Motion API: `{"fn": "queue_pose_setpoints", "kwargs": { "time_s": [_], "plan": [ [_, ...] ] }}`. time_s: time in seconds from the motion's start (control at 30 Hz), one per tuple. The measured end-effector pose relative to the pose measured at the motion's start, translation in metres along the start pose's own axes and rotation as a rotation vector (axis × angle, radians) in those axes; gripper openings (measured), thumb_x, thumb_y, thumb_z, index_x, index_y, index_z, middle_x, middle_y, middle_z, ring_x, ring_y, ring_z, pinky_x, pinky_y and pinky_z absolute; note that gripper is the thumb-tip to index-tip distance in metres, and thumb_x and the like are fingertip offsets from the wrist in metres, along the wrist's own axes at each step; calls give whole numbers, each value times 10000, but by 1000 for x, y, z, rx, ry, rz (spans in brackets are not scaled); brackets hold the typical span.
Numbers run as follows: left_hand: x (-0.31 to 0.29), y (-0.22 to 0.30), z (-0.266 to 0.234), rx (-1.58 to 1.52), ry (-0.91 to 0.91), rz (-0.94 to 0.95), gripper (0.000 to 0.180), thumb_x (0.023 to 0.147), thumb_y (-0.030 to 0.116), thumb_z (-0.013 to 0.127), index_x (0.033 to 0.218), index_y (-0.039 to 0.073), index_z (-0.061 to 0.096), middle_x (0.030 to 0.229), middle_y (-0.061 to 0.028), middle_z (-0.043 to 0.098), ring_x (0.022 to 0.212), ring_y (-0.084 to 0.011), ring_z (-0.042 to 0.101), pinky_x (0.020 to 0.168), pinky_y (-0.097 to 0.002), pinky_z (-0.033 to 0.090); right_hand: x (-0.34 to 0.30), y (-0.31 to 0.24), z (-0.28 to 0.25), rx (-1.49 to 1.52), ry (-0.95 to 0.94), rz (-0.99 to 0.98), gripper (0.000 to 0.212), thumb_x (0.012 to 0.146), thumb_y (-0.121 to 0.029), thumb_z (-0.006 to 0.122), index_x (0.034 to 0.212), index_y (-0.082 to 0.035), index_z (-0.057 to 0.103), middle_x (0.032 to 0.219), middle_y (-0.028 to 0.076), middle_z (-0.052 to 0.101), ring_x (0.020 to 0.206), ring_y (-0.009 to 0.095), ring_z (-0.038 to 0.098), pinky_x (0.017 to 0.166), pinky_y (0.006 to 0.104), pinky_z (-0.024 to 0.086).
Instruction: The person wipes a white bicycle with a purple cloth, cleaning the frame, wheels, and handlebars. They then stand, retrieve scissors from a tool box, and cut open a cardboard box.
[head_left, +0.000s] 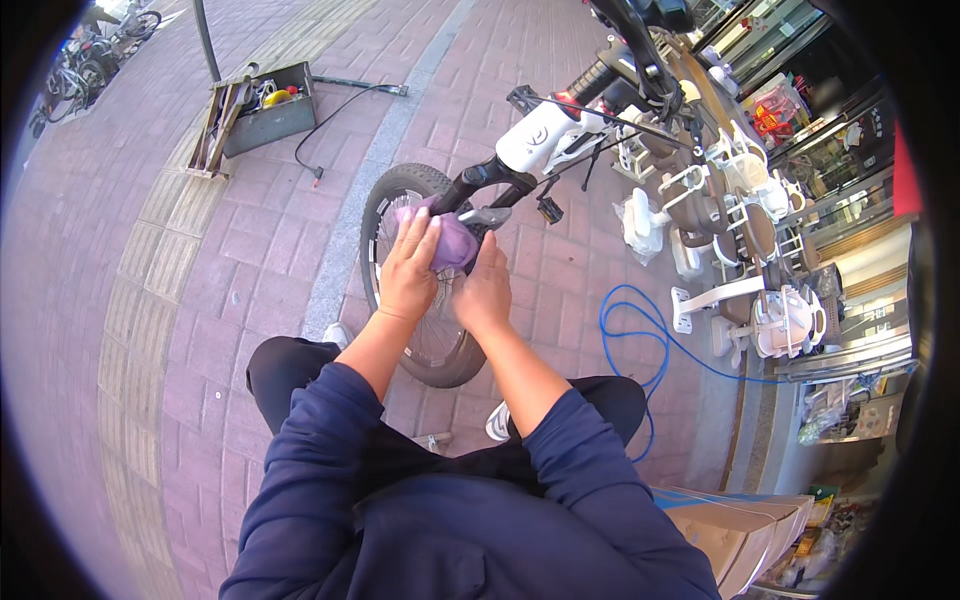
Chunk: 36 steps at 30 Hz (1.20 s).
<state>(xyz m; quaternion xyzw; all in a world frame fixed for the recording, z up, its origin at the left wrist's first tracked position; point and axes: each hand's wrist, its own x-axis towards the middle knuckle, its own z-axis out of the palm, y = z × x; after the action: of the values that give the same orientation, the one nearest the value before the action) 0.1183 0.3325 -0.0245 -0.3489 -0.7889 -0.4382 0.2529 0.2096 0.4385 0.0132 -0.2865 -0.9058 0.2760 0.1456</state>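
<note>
1. Left hand [408, 268]: fingers lie extended over purple cloth [458, 248]; whether clasped, cannot tell.
2. Right hand [486, 291]: rests at cloth's right side; grip hidden, cannot tell.
3. Purple cloth: lies between hands, against black bicycle fork [468, 185].
4. Spoked front wheel [372, 215]: shows behind hands.
5. Grey toolbox [262, 133]: sits far left.
6. Blue hose [667, 348]: loops right.

A sidewalk [270, 330] outside a shop [850, 140].
From far away, I see pink bricks [285, 215] on the ground, a gray toolbox [270, 134], a bike [535, 140], a long blue hose [740, 377], and brown-and-white seats [758, 235] bunched together by the shop.
</note>
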Motion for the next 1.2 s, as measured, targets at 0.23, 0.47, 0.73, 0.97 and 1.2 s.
{"fn": "queue_pose_setpoints", "kwargs": {
  "time_s": [0.23,0.47,0.73,0.97,1.2],
  "plan": [
    [-77,5,13,-87,32,-1031,254,925,117,641,1167,88,715,906,-164,757,843,-314,743,768,-420,546,-6,17,6,-9,50,-62,815,896,-159,654,1557,42,221,1440,287,456,1307,458,491,1096,487,416],
    [-22,89,23,-519,27,-586,261,882,68,673,1142,50,658,1005,-200,718,957,-372,708,863,-420,536,3,52,8,601,67,-49,595,1059,-380,393,1427,72,508,1415,225,574,1331,312,537,1129,392,387],
    [-114,13,36,-214,-72,-971,341,861,-26,542,1156,71,683,1084,-204,717,989,-400,694,878,-461,529,-5,50,9,654,112,-43,570,1074,-394,437,1410,55,536,1307,194,655,1186,280,623,1030,358,451],
    [-183,32,41,24,-986,-1144,576,920,56,507,1477,-52,406,1153,-290,694,1087,-442,681,952,-502,540,-3,44,1,584,84,-19,483,1027,-295,551,1386,28,555,1214,168,692,1077,267,659,960,361,489],
    [-205,3,48,107,-834,-1536,752,940,95,569,1584,-22,198,1235,-253,684,1146,-388,680,976,-458,543,-9,46,1,548,117,22,489,979,-267,606,1370,23,556,1171,177,687,1057,285,660,952,372,491]
  ]
}}
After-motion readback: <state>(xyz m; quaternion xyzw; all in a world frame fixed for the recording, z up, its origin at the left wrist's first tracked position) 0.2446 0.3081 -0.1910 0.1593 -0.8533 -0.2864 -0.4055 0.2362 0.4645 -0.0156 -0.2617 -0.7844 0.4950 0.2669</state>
